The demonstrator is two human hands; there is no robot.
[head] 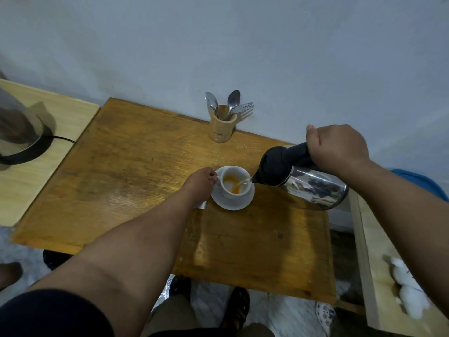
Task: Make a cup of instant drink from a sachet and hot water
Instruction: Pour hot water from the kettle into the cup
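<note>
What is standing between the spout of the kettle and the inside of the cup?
Nothing visible does. The kettle, tilted by the right hand, has its spout just past the cup rim, and the thin water stream falls straight in. The left hand holds the cup's handle on the opposite side, clear of the stream.

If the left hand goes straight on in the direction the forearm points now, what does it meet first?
The white cup, most likely. The left hand already holds its handle, and the cup stands on the saucer directly ahead. Beyond it come the water stream and the tilted kettle, held by the right hand.
</note>
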